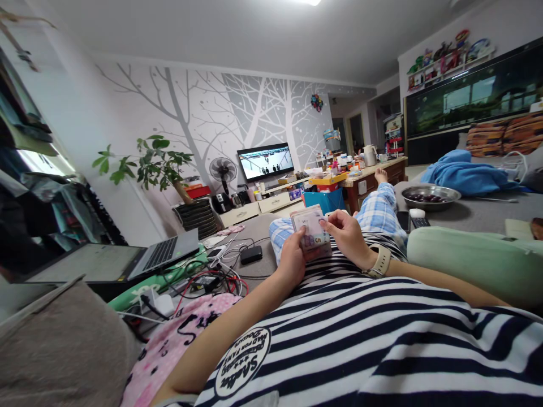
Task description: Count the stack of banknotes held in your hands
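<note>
Banknotes [313,230], L hand [292,253] gripping, R hand [350,238] pinching

The far wall [142,113] is patterned with grey and white trees [175,102]; before it, a lit television [266,161] is seen above a low white cabinet [275,202]. Farther right, a wooden tabletop [393,162] is crowded with containers [370,155]. The right wall [515,24] is fronted by long dark glass [475,100] beneath a shelf [481,58]. The ceiling [237,34] is lit by a lamp [313,1].

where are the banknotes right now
The banknotes are near the middle of the head view, gripped by the left hand, with the right hand at their right edge and the blue container beyond.
</note>
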Tool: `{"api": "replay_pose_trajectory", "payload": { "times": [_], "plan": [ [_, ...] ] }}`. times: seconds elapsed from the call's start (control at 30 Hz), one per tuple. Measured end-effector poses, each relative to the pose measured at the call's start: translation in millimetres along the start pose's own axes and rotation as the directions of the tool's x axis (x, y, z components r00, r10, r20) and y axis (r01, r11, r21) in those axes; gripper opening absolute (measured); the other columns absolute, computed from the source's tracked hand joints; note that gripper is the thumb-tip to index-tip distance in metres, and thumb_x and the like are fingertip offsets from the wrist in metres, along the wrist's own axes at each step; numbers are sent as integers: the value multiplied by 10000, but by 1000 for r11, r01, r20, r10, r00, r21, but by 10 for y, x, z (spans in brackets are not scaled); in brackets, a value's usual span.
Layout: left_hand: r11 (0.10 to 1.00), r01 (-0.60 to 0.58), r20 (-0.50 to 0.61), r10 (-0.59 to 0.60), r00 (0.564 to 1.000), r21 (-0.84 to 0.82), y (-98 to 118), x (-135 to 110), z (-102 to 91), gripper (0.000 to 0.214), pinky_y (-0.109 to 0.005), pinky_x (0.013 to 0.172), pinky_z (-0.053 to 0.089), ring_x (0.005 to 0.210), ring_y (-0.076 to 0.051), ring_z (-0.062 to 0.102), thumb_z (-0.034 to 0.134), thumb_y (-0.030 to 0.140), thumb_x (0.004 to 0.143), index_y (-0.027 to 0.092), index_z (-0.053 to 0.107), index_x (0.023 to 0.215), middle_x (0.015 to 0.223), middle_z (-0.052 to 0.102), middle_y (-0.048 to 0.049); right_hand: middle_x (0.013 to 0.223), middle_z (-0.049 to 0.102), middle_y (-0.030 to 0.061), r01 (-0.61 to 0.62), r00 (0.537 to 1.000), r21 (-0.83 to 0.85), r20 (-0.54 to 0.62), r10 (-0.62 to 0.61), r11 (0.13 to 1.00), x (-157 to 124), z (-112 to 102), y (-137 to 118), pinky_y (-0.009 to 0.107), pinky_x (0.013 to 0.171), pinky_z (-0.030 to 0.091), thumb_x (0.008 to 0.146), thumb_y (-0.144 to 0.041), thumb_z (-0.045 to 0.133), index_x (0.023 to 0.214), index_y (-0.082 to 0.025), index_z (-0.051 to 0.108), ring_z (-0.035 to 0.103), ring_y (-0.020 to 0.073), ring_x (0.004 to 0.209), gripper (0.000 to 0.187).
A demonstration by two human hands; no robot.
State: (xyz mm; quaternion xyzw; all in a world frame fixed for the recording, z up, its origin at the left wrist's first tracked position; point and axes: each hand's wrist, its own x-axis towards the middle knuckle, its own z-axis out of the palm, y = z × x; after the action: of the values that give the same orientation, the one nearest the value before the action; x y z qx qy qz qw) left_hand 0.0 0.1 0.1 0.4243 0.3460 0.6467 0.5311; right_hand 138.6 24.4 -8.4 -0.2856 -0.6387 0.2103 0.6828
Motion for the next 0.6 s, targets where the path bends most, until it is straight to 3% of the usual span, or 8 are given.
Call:
{"api": "replay_pose_trajectory", "payload": {
  "times": [0.4, 0.6],
  "plan": [
    [995, 58, -69, -64, 996, -86, 77, 12, 29, 310, -317, 618, 579, 671, -157, 658, 531, 297, 873, 163, 608, 1142, 877, 705, -38, 671, 567, -11, 77, 996, 10, 47, -78, 997, -26, 6, -15, 268, 576, 385, 849, -438, 582, 768, -189, 588, 485, 130, 593, 261],
    [999, 20, -27, -21, 999, -44, 29, 3, 31, 295, -336, 642, 587, 754, -185, 672, 524, 343, 884, 159, 627, 1091, 965, 711, -67, 684, 583, -8, -23, 1000, 88, 6, 22, 996, 9, 17, 46, 266, 592, 406, 812, -406, 628, 799, -183, 588, 518, 134, 619, 227]
  ]
}}
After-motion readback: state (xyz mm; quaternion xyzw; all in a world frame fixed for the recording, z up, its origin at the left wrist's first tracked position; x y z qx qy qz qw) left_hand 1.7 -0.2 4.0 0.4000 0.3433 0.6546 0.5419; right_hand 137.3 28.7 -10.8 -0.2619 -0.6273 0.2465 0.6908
